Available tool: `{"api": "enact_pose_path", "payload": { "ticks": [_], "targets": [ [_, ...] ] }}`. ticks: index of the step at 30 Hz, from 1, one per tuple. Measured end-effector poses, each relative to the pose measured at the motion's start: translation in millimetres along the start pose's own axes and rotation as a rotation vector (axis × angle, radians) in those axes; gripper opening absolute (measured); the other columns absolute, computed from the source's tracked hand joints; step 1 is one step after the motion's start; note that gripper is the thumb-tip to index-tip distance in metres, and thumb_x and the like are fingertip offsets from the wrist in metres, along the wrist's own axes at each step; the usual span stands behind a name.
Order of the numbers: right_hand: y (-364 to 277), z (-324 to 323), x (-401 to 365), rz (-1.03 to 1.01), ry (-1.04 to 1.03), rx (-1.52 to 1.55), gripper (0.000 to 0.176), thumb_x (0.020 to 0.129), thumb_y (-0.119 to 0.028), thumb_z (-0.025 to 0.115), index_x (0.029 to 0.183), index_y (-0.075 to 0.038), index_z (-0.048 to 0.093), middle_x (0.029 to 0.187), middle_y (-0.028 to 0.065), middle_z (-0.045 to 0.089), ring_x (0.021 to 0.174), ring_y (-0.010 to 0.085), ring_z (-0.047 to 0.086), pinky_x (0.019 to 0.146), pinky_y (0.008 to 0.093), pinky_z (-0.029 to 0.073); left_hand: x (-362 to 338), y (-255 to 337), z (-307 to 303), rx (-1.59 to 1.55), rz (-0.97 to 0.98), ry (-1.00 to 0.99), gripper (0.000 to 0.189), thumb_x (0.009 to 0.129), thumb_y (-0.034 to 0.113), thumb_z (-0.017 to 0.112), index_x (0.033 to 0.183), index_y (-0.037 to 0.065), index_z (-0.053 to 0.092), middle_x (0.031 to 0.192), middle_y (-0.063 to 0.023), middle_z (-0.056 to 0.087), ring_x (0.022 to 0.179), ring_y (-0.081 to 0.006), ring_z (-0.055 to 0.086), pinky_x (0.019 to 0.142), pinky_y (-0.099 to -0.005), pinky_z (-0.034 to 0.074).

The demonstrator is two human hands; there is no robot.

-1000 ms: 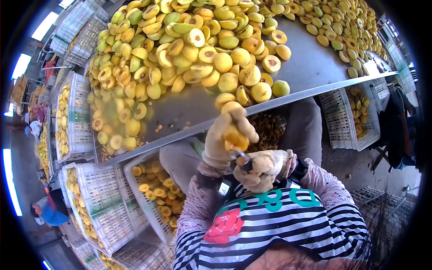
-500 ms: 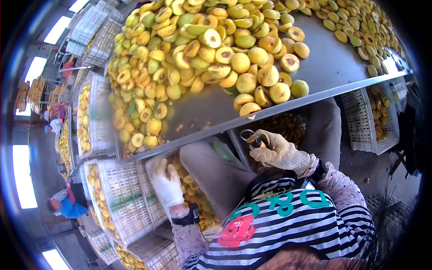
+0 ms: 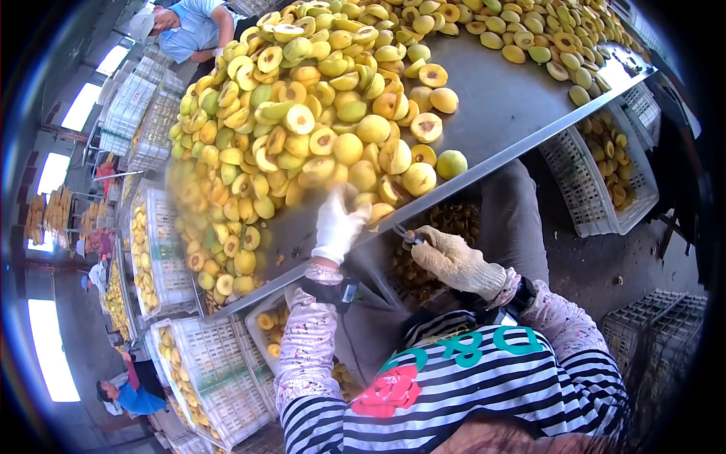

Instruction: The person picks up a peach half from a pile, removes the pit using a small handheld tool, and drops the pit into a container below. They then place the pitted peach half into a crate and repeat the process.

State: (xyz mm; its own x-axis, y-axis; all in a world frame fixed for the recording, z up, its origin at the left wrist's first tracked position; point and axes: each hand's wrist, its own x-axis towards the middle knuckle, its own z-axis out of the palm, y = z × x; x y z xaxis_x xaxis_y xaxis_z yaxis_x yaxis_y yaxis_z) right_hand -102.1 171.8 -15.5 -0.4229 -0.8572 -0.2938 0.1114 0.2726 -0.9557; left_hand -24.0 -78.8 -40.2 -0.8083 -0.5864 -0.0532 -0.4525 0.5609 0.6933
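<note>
A big heap of halved yellow peaches (image 3: 318,129) covers a steel table (image 3: 491,106). My left hand (image 3: 336,227), in a white glove, reaches up over the table's front edge and touches the nearest peach halves (image 3: 378,208); whether it grips one I cannot tell. Just below the table edge, my right hand (image 3: 454,261), in a knitted glove, is closed on a small pitting tool (image 3: 404,236) whose metal loop points left toward the left hand.
White plastic crates (image 3: 204,363) with pitted peach halves stand at the lower left, and another crate (image 3: 597,181) sits at the right. A bin of pits (image 3: 431,234) lies under the table. One person (image 3: 189,26) works at the far side, others at the left.
My left hand dropped the peach half into the crate at my left, then rose to the pile on the table. My right hand stayed below the edge with the tool.
</note>
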Motion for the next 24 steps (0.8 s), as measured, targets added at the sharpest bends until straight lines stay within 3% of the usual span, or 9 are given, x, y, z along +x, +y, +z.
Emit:
{"api": "enact_pose_path", "payload": {
  "ticks": [4,7,8,10,12,19,21,23,24],
  "targets": [
    [-6,2,2,-0.098,-0.098,0.148,0.04,0.098,-0.028,0.061,0.127,-0.001,0.058,0.109,0.0132,0.065,0.099,0.0214,0.061,0.091,0.0338,0.05,-29,7,-21,-0.764,0.029,0.198,0.026,0.085,0.001,0.069,0.112,0.0,0.069,0.105,-0.0084,0.069,0.091,-0.0158,0.067,0.081,-0.0303,0.057],
    [-20,11,-2,-0.094,-0.196,0.209,0.034,0.098,-0.026,0.061,0.121,-0.002,0.06,0.103,0.0093,0.065,0.094,0.0167,0.059,0.086,0.0329,0.05,-66,26,-26,-1.007,0.033,0.259,0.02,0.091,0.002,0.063,0.11,0.0,0.071,0.105,-0.0097,0.073,0.082,-0.0119,0.069,0.074,-0.0248,0.057],
    [-26,15,-1,-0.074,-0.237,0.16,0.034,0.097,-0.027,0.061,0.12,-0.002,0.06,0.102,0.0092,0.065,0.093,0.0168,0.059,0.085,0.0331,0.05,-75,28,-22,-1.027,-0.025,0.251,0.017,0.094,0.006,0.063,0.107,0.0,0.072,0.104,-0.0103,0.074,0.075,-0.0106,0.068,0.068,-0.0235,0.055],
    [-34,23,3,-0.048,-0.288,-0.046,0.037,0.098,-0.034,0.06,0.117,-0.002,0.061,0.097,0.0113,0.066,0.089,0.0192,0.061,0.083,0.0342,0.05,-90,45,-8,-1.007,0.042,0.259,0.041,0.102,0.036,0.053,0.105,-0.002,0.067,0.101,-0.0132,0.07,0.086,-0.0186,0.066,0.072,-0.0298,0.056],
    [-30,33,5,-0.014,-0.242,-0.085,0.039,0.099,-0.037,0.059,0.115,-0.002,0.062,0.095,0.0139,0.066,0.087,0.0224,0.062,0.082,0.0348,0.05,-95,67,0,-1.543,0.012,0.227,0.046,0.103,0.044,0.048,0.102,0.001,0.064,0.103,-0.0179,0.068,0.088,-0.0291,0.067,0.075,-0.037,0.056],
    [-36,40,4,0.045,-0.225,-0.148,0.043,0.101,-0.04,0.056,0.116,-0.001,0.063,0.098,0.0169,0.069,0.09,0.0289,0.066,0.083,0.0377,0.052,-98,55,-1,-1.568,-0.195,0.194,0.046,0.106,0.041,0.042,0.104,0.001,0.063,0.107,-0.0174,0.068,0.093,-0.0306,0.067,0.084,-0.0424,0.056],
    [-36,47,7,0.004,-0.217,-0.158,0.044,0.101,-0.041,0.056,0.117,-0.001,0.063,0.1,0.0176,0.07,0.092,0.0296,0.067,0.084,0.0378,0.052,-104,64,4,-1.388,-0.084,0.221,0.045,0.107,0.041,0.038,0.11,0.002,0.06,0.113,-0.0174,0.067,0.103,-0.0306,0.066,0.091,-0.0419,0.055],
    [-30,49,14,-0.015,-0.222,-0.226,0.046,0.101,-0.042,0.056,0.122,-0.002,0.062,0.102,0.0185,0.07,0.095,0.0315,0.068,0.085,0.0375,0.052,-106,65,3,-1.473,-0.2,0.223,0.045,0.107,0.041,0.036,0.113,0.002,0.058,0.116,-0.0174,0.066,0.108,-0.0311,0.065,0.094,-0.0416,0.054],
    [-28,48,16,-0.014,-0.221,-0.246,0.046,0.101,-0.042,0.055,0.123,-0.002,0.062,0.102,0.0186,0.07,0.095,0.0318,0.068,0.085,0.0373,0.052,-110,63,2,-1.186,-0.03,0.183,0.045,0.107,0.042,0.036,0.119,0.003,0.055,0.123,-0.0179,0.063,0.114,-0.0311,0.063,0.097,-0.0414,0.052]
  ]
}}
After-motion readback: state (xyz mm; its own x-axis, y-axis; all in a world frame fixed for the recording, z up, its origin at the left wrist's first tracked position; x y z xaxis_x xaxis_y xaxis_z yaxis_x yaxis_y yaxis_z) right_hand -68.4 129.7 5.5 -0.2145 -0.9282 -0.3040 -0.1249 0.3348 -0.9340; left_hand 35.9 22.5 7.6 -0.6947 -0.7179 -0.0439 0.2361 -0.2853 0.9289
